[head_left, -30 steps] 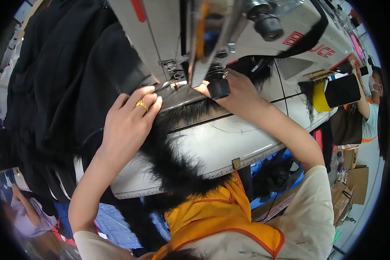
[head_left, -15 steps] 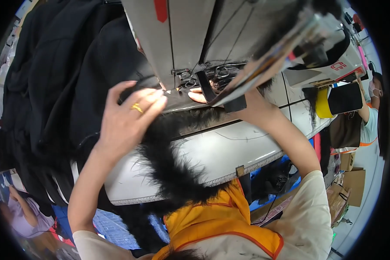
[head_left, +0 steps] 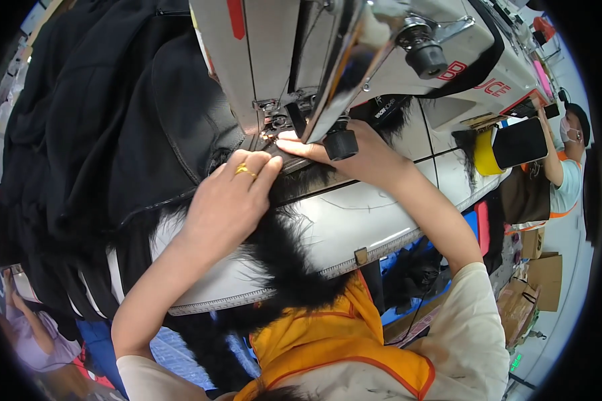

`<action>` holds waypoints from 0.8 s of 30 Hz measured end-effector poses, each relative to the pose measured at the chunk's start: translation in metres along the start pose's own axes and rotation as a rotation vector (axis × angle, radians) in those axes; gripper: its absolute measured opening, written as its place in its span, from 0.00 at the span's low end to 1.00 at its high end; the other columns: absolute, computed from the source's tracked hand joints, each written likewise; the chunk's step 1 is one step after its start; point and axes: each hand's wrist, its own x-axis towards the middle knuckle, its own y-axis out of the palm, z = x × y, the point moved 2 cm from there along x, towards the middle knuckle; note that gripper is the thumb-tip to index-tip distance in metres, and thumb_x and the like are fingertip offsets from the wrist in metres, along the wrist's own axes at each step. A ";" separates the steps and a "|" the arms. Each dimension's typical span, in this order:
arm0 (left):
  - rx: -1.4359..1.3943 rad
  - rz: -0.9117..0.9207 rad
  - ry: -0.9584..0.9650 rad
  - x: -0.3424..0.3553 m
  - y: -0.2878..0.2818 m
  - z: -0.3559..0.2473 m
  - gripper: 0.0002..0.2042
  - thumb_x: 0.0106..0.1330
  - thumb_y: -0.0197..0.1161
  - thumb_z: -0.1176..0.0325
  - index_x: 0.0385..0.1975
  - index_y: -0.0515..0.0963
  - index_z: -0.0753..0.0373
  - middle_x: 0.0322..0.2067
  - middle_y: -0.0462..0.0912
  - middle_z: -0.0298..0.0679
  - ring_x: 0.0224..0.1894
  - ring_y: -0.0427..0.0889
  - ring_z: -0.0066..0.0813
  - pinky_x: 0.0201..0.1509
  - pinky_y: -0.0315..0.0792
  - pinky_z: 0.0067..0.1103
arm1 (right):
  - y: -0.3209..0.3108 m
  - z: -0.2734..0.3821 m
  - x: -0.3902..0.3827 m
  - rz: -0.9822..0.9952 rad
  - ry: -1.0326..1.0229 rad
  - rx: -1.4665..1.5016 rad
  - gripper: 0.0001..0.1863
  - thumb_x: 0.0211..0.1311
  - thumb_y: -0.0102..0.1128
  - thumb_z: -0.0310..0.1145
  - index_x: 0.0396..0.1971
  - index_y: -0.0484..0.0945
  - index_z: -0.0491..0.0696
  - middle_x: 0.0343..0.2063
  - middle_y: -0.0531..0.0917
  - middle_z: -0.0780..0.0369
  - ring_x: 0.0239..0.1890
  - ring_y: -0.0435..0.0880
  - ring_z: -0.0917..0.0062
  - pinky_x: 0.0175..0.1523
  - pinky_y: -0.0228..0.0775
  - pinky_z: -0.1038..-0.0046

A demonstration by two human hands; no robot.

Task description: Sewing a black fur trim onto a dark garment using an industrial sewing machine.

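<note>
A white sewing machine (head_left: pixel 231 73) stands over the work, its lit needle area (head_left: pixel 269 134) above black cloth. My left hand (head_left: pixel 231 204), with a yellow ring, is closed on the edge of the black fur trim (head_left: pixel 284 257), fingertips pressed together just before the needle. Beyond the needle, my right hand (head_left: pixel 364 159) lies with a finger stretched flat toward the presser foot, partly hidden by a shiny metal bar (head_left: pixel 341 73) and a black knob (head_left: pixel 341 140). The trim hangs over the table's front edge. Joined or beside it, a black garment (head_left: pixel 160 134) spreads left.
A white tabletop (head_left: pixel 341 224) has a measuring tape (head_left: pixel 394 246) along its front edge. At right are a yellow ring-shaped thing (head_left: pixel 485 152), a black flat panel (head_left: pixel 520 147) and cardboard boxes (head_left: pixel 545 281). Other people work at far right (head_left: pixel 568 174) and lower left (head_left: pixel 43 334).
My left hand has moved right and closer to the needle, its fingers drawing together on the trim. The metal bar, blurred before, now stands clear. My right hand has shifted slightly left.
</note>
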 end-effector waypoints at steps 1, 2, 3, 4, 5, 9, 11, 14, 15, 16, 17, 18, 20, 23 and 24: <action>-0.025 -0.001 0.002 -0.003 -0.005 0.003 0.22 0.43 0.60 0.82 0.44 0.73 0.64 0.42 0.74 0.38 0.44 0.75 0.37 0.43 0.74 0.28 | -0.004 -0.002 0.002 -0.086 -0.052 -0.008 0.08 0.48 0.55 0.30 0.31 0.76 0.51 0.32 0.75 0.67 0.42 0.77 0.74 0.45 0.73 0.75; -0.026 0.001 0.006 -0.004 -0.009 0.002 0.22 0.43 0.60 0.82 0.44 0.73 0.64 0.42 0.74 0.38 0.44 0.75 0.37 0.43 0.74 0.28 | -0.007 -0.002 0.003 -0.087 -0.048 -0.008 0.08 0.48 0.55 0.30 0.31 0.76 0.51 0.32 0.75 0.67 0.42 0.77 0.74 0.45 0.73 0.75; -0.056 0.024 -0.026 -0.005 -0.013 0.001 0.22 0.43 0.60 0.82 0.43 0.73 0.64 0.42 0.74 0.38 0.44 0.75 0.37 0.44 0.74 0.28 | -0.009 -0.003 0.003 -0.069 -0.044 0.030 0.09 0.48 0.55 0.29 0.32 0.76 0.51 0.33 0.76 0.67 0.42 0.77 0.74 0.45 0.73 0.74; -0.081 0.044 -0.065 -0.006 -0.016 0.001 0.23 0.42 0.60 0.82 0.43 0.73 0.64 0.42 0.74 0.38 0.44 0.75 0.37 0.45 0.74 0.28 | -0.012 -0.003 0.005 -0.054 -0.048 0.072 0.10 0.48 0.55 0.29 0.33 0.77 0.51 0.34 0.76 0.67 0.42 0.77 0.73 0.46 0.73 0.74; -0.090 0.068 -0.103 -0.006 -0.018 0.001 0.23 0.41 0.61 0.82 0.43 0.73 0.65 0.43 0.73 0.39 0.47 0.74 0.38 0.48 0.73 0.28 | -0.016 -0.002 0.006 -0.056 -0.051 0.074 0.10 0.48 0.55 0.29 0.33 0.77 0.51 0.34 0.76 0.67 0.42 0.77 0.73 0.46 0.73 0.74; 0.059 0.079 -0.065 -0.010 -0.019 -0.004 0.22 0.43 0.63 0.77 0.43 0.73 0.69 0.43 0.72 0.39 0.49 0.72 0.34 0.51 0.72 0.26 | -0.029 0.002 0.012 -0.016 -0.044 0.149 0.14 0.46 0.59 0.30 0.37 0.78 0.52 0.36 0.78 0.67 0.45 0.76 0.71 0.48 0.72 0.71; 0.024 0.062 -0.045 -0.017 -0.015 -0.001 0.28 0.38 0.61 0.82 0.47 0.73 0.66 0.48 0.72 0.40 0.54 0.71 0.39 0.54 0.71 0.29 | -0.028 0.001 0.012 -0.006 -0.052 0.147 0.16 0.44 0.60 0.31 0.38 0.78 0.53 0.36 0.78 0.67 0.46 0.76 0.70 0.49 0.72 0.70; -0.074 0.091 0.036 -0.027 -0.018 0.004 0.25 0.45 0.57 0.80 0.48 0.75 0.65 0.50 0.74 0.39 0.56 0.71 0.37 0.56 0.71 0.29 | -0.015 -0.006 0.008 0.023 -0.093 0.257 0.15 0.42 0.63 0.31 0.36 0.78 0.53 0.34 0.77 0.67 0.45 0.75 0.70 0.48 0.72 0.69; -0.092 0.060 0.043 -0.028 -0.020 0.005 0.21 0.49 0.55 0.78 0.48 0.76 0.63 0.48 0.76 0.38 0.54 0.73 0.36 0.55 0.71 0.28 | -0.012 -0.008 0.006 0.060 -0.093 0.204 0.14 0.42 0.62 0.31 0.34 0.78 0.52 0.33 0.77 0.66 0.44 0.75 0.70 0.47 0.72 0.70; -0.086 0.047 0.051 -0.029 -0.019 0.006 0.20 0.51 0.55 0.77 0.47 0.76 0.62 0.47 0.78 0.38 0.54 0.74 0.35 0.55 0.71 0.28 | -0.009 -0.008 0.005 0.098 -0.090 0.151 0.13 0.41 0.62 0.31 0.32 0.78 0.52 0.32 0.76 0.66 0.42 0.75 0.70 0.45 0.72 0.70; -0.074 0.055 0.070 -0.026 -0.021 0.007 0.20 0.51 0.55 0.76 0.47 0.77 0.62 0.46 0.78 0.38 0.53 0.74 0.34 0.54 0.71 0.27 | -0.009 -0.008 0.006 0.039 -0.074 0.203 0.09 0.40 0.60 0.30 0.27 0.77 0.51 0.27 0.75 0.65 0.36 0.77 0.69 0.40 0.72 0.69; -0.061 0.062 0.089 -0.021 -0.023 0.010 0.19 0.52 0.55 0.76 0.46 0.77 0.62 0.46 0.78 0.37 0.53 0.75 0.34 0.52 0.72 0.27 | -0.006 -0.012 0.005 0.036 -0.074 0.199 0.09 0.40 0.60 0.30 0.27 0.77 0.51 0.27 0.75 0.65 0.36 0.77 0.69 0.40 0.72 0.69; 0.028 0.045 0.158 -0.011 -0.023 0.019 0.18 0.51 0.56 0.74 0.45 0.76 0.64 0.45 0.77 0.37 0.52 0.74 0.30 0.48 0.72 0.24 | -0.005 -0.022 0.007 0.014 -0.072 0.055 0.07 0.40 0.59 0.30 0.24 0.76 0.50 0.23 0.75 0.65 0.29 0.77 0.69 0.36 0.71 0.69; 0.013 0.063 0.177 0.001 -0.019 0.032 0.17 0.51 0.56 0.74 0.43 0.76 0.64 0.45 0.78 0.37 0.51 0.74 0.30 0.51 0.72 0.24 | -0.027 -0.023 0.009 -0.032 -0.017 -0.079 0.04 0.43 0.58 0.29 0.23 0.78 0.52 0.23 0.78 0.65 0.30 0.80 0.70 0.35 0.71 0.68; -0.009 0.069 0.183 0.002 -0.018 0.035 0.17 0.50 0.56 0.74 0.42 0.76 0.65 0.44 0.78 0.37 0.51 0.74 0.30 0.51 0.72 0.24 | -0.025 -0.021 0.009 -0.071 0.008 -0.300 0.04 0.44 0.58 0.29 0.23 0.79 0.52 0.24 0.79 0.65 0.30 0.80 0.70 0.36 0.71 0.68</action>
